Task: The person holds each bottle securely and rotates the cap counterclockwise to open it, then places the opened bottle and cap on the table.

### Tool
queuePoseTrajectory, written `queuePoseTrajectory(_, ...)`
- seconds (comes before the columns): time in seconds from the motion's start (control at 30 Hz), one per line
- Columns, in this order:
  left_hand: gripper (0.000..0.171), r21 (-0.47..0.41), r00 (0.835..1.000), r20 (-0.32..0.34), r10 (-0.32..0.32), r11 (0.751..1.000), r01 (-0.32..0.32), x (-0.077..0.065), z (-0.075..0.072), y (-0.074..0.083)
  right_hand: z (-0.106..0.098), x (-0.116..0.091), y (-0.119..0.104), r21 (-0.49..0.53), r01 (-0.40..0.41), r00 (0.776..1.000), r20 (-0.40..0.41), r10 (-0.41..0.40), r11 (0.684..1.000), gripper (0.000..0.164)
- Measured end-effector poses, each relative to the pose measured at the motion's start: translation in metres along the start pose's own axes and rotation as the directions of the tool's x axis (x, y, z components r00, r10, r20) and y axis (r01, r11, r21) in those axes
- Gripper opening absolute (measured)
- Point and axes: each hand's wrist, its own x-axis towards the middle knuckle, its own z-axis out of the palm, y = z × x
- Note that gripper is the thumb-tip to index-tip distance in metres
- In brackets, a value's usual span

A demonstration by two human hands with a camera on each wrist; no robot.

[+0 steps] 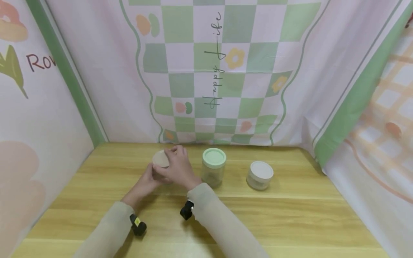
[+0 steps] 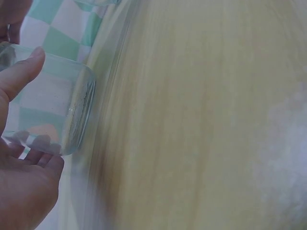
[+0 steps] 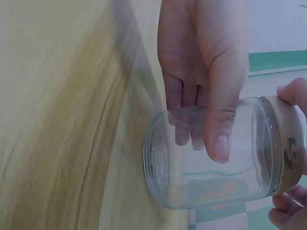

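Note:
A clear glass jar (image 3: 192, 191) with a beige screw lid (image 1: 160, 159) stands upright between my two hands at the left of the table. My left hand (image 1: 149, 182) grips the jar's body, thumb on one side and fingers wrapped round the other. On the lid, the fingertips of my right hand (image 1: 181, 167) grip the edge from opposite sides. Dark printing shows on the lid's side in the right wrist view. Through the glass the jar (image 2: 41, 103) looks empty.
Just right of my right hand stands a taller clear jar with a green lid (image 1: 214, 157). Farther right is a short jar with a white lid (image 1: 261, 170). The wooden table (image 1: 290, 215) ends at a checked curtain (image 1: 222, 82) behind and cloth walls at both sides.

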Motion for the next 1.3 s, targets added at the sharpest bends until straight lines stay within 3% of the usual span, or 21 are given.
queuePoseTrajectory(0.43, 0.099, -0.001, 1.0, 0.003, 0.004, 1.0, -0.004, 0.0, 0.0, -0.003, -0.008, 0.001, 0.004, 0.214, -0.007, 0.996, 0.087, -0.012, 0.977, 0.07)
queuePoseTrajectory(0.7, 0.102, 0.002, 1.0, -0.016, -0.004, 1.0, 0.004, 0.003, -0.001, -0.005, -0.006, 0.003, 0.013, 0.27, 0.003, 0.992, 0.123, -0.038, 0.963, 0.072)
queuePoseTrajectory(1.03, 0.103, 0.009, 1.0, 0.004, 0.011, 1.0, -0.011, 0.003, -0.001, -0.007, -0.008, -0.001, 0.013, 0.262, 0.003, 0.988, 0.145, -0.042, 0.965, 0.075)
queuePoseTrajectory(1.3, 0.096, -0.012, 0.997, 0.01, 0.075, 0.997, -0.075, 0.002, -0.001, -0.006, -0.005, 0.001, 0.007, 0.131, -0.001, 0.997, 0.07, -0.009, 0.991, 0.086)
